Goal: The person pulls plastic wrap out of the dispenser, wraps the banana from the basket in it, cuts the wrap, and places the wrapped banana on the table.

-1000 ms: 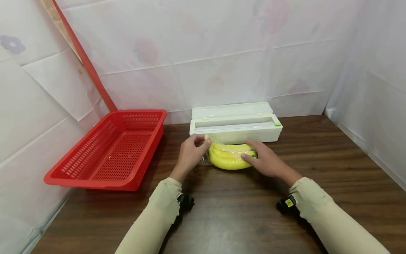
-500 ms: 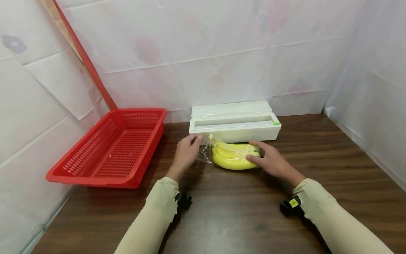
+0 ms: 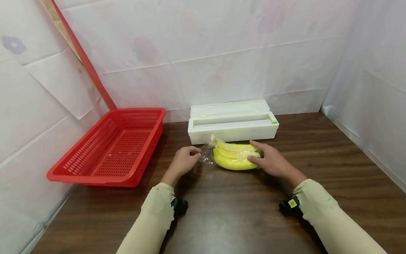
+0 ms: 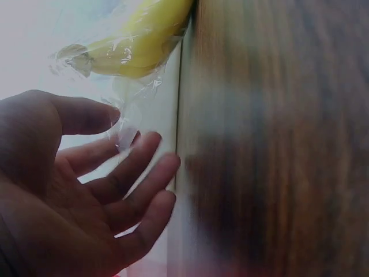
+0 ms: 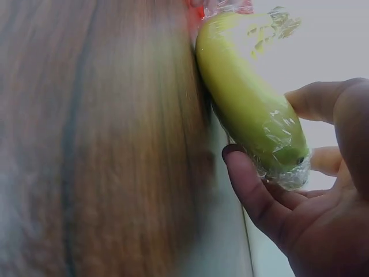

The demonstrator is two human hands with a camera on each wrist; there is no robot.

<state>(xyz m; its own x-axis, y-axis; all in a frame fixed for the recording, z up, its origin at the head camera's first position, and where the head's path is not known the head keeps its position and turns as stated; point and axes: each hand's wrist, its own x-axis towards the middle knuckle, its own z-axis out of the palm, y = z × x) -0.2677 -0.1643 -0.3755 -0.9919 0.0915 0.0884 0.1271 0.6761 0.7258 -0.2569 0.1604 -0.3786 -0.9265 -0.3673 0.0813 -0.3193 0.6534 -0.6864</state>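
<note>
A bunch of yellow bananas (image 3: 233,162) in clear plastic wrap lies on the dark wooden table, its stem to the left. Just left of the stem, my left hand (image 3: 183,160) pinches a loose end of the plastic wrap (image 3: 207,156) between thumb and index finger. In the left wrist view the other fingers (image 4: 141,225) are loosely bent, away from the wrap (image 4: 124,135). At the opposite end, my right hand (image 3: 273,160) holds the wrapped banana tips. The right wrist view has its thumb and fingers (image 5: 256,190) on either side of the wrapped end.
Right behind the bananas stands a white cling film box (image 3: 234,134), lid raised, with a roll inside. A red perforated basket (image 3: 104,181) stands at the left. Pale sheets (image 3: 203,53) enclose the back and sides of the table.
The left hand has moved from the stem leftward and toward me, drawing the loose wrap out. The bananas and right hand have shifted slightly right.
</note>
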